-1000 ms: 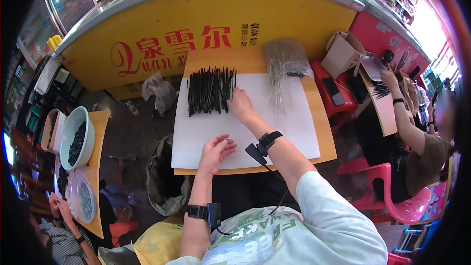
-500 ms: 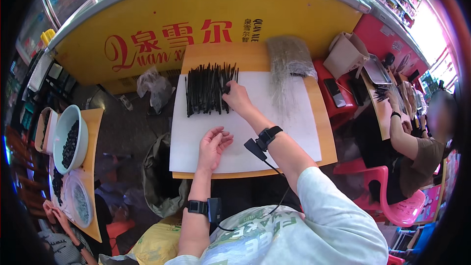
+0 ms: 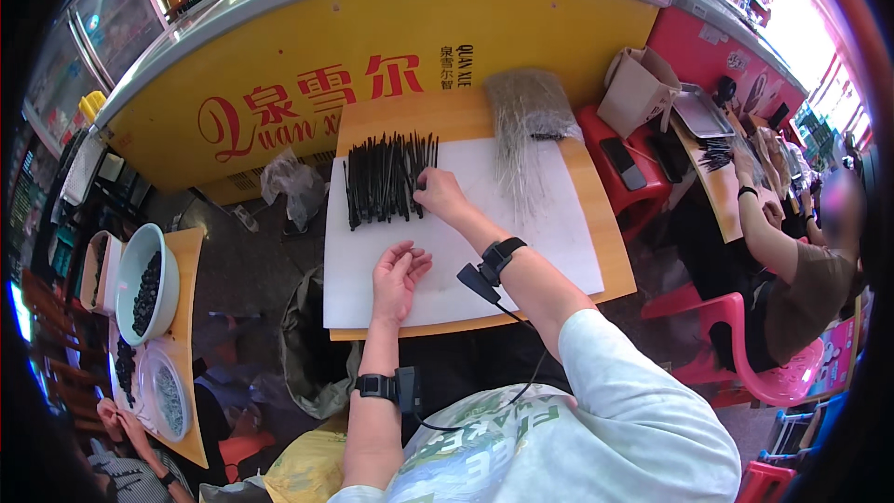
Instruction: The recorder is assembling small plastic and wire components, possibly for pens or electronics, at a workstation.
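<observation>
A row of thin dark sticks [image 3: 384,182] lies side by side on a white sheet [image 3: 466,270] in front of me. At the row's right end is my right hand [image 3: 440,194], its fingers bent together against the last sticks; whether it grips one is too small to tell. My left hand [image 3: 399,278] hovers over the sheet below the row, palm turned inward. Its thumb and fingertips are curled together, and what they hold, if anything, cannot be made out. Right of the row lies a clear plastic bag [image 3: 533,104] with a bundle of thin pale sticks [image 3: 523,168] spilling from it.
The sheet rests on a wooden board [image 3: 615,270] against a yellow freezer [image 3: 307,47]. A red stool [image 3: 619,196] with a phone [image 3: 622,163] stands at right, near a seated person [image 3: 805,289]. Left, another person's hands [image 3: 121,419] work beside a tub of dark pieces [image 3: 154,279].
The whole view has shifted and turned slightly. Against the sheet, both my hands stay in nearly the same places, the right one still at the row's end.
</observation>
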A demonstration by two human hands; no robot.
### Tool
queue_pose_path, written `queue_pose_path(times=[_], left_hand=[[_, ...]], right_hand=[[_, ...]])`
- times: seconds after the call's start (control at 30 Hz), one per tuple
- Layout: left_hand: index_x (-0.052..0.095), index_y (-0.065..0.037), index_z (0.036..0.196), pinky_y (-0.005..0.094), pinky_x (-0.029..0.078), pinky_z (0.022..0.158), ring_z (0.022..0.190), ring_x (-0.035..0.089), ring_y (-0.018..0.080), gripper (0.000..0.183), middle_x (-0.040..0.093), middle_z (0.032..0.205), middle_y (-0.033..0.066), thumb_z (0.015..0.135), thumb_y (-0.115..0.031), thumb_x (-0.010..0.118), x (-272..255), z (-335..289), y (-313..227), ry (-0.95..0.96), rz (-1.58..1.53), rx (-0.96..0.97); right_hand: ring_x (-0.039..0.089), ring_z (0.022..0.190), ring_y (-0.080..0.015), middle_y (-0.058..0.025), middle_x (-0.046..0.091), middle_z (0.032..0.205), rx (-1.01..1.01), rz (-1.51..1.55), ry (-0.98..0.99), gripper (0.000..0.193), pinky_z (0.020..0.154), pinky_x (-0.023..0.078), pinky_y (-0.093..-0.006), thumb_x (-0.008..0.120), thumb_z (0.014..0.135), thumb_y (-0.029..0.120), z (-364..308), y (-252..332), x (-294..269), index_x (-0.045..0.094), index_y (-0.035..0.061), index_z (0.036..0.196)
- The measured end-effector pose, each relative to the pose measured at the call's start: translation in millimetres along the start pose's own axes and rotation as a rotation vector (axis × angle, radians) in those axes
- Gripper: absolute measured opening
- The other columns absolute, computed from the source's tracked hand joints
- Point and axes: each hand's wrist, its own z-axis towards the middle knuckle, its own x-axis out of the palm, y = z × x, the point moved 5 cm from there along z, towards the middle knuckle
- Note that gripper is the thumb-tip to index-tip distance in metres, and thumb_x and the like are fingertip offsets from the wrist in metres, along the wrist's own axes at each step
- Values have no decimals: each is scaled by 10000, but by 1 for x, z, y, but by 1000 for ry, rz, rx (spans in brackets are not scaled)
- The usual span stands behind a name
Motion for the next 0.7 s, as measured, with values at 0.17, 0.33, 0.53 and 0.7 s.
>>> queue_pose_path(times=[0.17, 0.33, 0.53, 0.7], left_hand=[[499, 37, 1138, 361, 530, 852, 933, 632, 259, 216, 595, 1006, 140, 942, -47, 463, -2, 0, 2, 0, 2, 5], [476, 46, 1202, 349, 522, 858, 963, 624, 247, 285, 595, 1064, 150, 962, -103, 443, 16, 4, -3, 63, 91, -174], [433, 56, 1261, 346, 517, 855, 964, 622, 235, 358, 598, 1084, 150, 970, -152, 434, 46, 28, -1, 134, 229, -219], [467, 22, 1242, 332, 521, 789, 922, 624, 194, 370, 619, 986, 143, 914, -141, 521, 48, 55, -18, -118, 744, -49]], right_hand=[[634, 773, -244, -181, 645, 782, 210, 363, 40, 346, 686, 507, -329, 647, 709, 96, -39, -1, -18, 593, -50, 1017], [537, 612, -102, -28, 582, 740, 299, 788, 187, 357, 555, 459, -245, 610, 808, 79, -116, 1, -25, 534, -24, 1141], [518, 663, -87, -13, 561, 798, 329, 930, 244, 412, 581, 441, -233, 619, 838, 78, -126, -5, -21, 511, -12, 1225], [510, 648, -82, -16, 557, 775, 253, 925, 251, 430, 569, 428, -230, 623, 832, 70, -120, 1, -38, 509, -27, 1235]])
